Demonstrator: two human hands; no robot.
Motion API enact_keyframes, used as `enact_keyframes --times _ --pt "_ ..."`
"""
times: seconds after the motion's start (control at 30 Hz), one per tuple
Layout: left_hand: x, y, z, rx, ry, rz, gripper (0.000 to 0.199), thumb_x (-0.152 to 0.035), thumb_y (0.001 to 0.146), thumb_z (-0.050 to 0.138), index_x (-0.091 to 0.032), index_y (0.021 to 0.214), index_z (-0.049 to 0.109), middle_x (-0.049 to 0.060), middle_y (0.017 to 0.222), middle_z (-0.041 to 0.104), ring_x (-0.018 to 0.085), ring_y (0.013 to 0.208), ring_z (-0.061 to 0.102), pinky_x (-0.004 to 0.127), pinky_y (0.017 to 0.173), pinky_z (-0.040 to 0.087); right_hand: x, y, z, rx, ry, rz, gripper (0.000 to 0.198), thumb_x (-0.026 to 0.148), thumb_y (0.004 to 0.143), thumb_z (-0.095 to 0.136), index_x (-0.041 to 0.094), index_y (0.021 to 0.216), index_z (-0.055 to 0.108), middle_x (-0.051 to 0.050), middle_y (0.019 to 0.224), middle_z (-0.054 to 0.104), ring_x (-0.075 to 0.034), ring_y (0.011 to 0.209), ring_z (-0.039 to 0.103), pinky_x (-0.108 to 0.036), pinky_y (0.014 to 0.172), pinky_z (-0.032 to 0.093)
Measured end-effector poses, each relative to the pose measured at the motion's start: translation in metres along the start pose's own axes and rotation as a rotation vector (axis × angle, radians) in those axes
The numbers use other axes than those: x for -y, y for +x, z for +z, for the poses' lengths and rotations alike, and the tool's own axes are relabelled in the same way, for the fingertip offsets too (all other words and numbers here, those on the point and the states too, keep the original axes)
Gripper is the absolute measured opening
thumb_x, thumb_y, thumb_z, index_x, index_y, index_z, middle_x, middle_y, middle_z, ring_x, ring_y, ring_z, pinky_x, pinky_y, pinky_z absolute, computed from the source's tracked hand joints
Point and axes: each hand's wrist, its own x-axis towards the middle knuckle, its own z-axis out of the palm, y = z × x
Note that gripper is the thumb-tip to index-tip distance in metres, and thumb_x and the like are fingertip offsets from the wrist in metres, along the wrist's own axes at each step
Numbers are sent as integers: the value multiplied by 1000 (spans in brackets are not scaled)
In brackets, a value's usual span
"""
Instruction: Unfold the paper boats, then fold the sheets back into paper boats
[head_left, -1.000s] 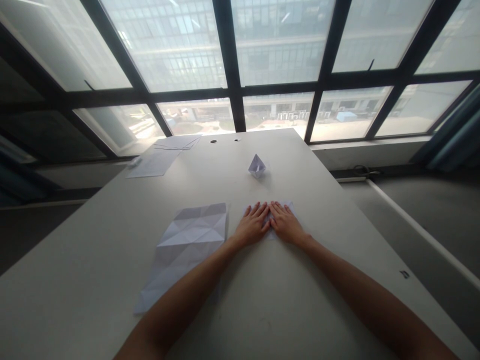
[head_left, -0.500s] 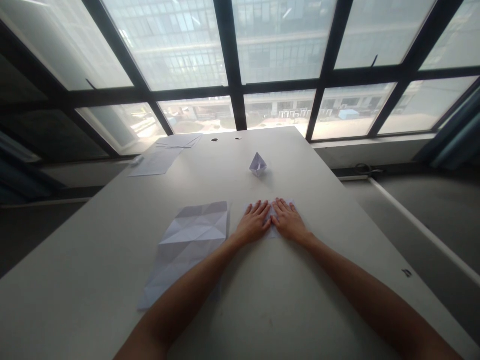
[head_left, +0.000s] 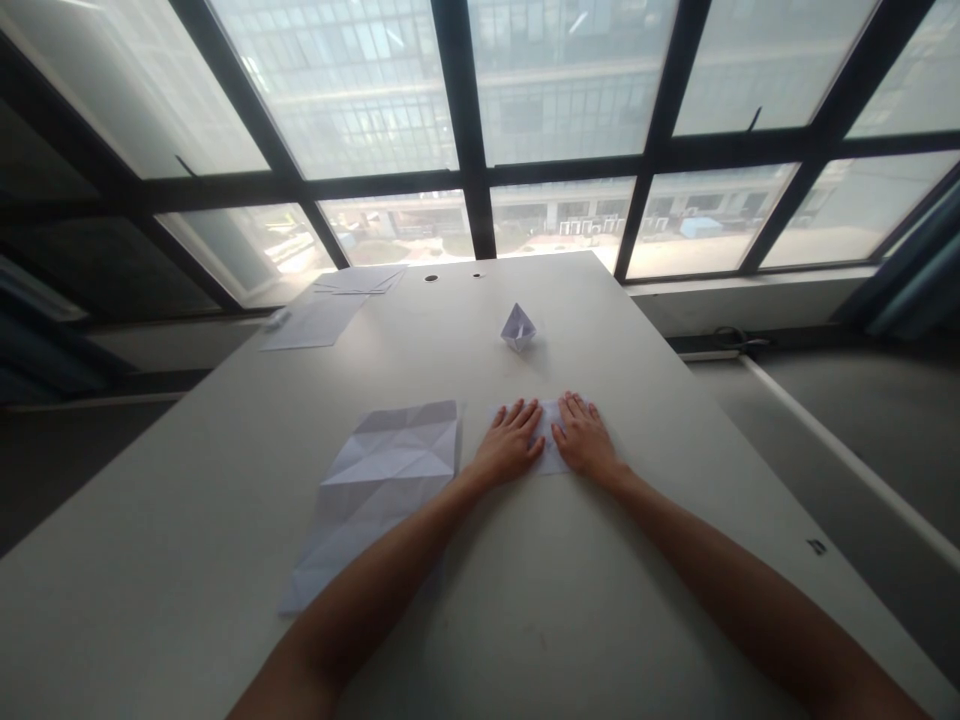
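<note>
Both my hands lie flat on a small piece of white paper (head_left: 550, 458) on the table. My left hand (head_left: 510, 442) is palm down over its left part, fingers stretched forward. Over the right part rests my right hand (head_left: 586, 440), also palm down with fingers extended. A strip of the paper shows between the hands; most of the rest is hidden under them. Beyond them stands a folded paper boat (head_left: 517, 328). To the left, a large creased sheet of paper (head_left: 390, 460) is spread out, partly covered by my left forearm.
The white table (head_left: 225, 500) reaches to the tall windows (head_left: 562, 80). More paper sheets (head_left: 315, 322) lie at its far left, with a small object (head_left: 277, 320) beside them. A small dark mark (head_left: 816, 547) is near the right edge.
My right hand has slid to the right across the paper, widening the gap between my hands. My left hand stays in place.
</note>
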Motion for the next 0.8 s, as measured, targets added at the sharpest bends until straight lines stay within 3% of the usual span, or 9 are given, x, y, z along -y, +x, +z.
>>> enact_keyframes --times 0.23,0.8 --pt "0 1 2 1 6 -10 61 -42 100 32 -22 156 21 5 161 24 24 150 17 46 120 19 7 -3 -4 78 98 -266 60 25 94 31 6 152 31 -12 159 29 -19 149 20 -40 121 14" --pt "3 1 3 2 -4 -5 60 -43 100 30 -19 154 26 4 161 25 24 149 18 45 120 18 -1 0 4 49 -18 -30 61 41 99 33 10 151 34 -14 159 26 -26 148 20 -47 119 12"
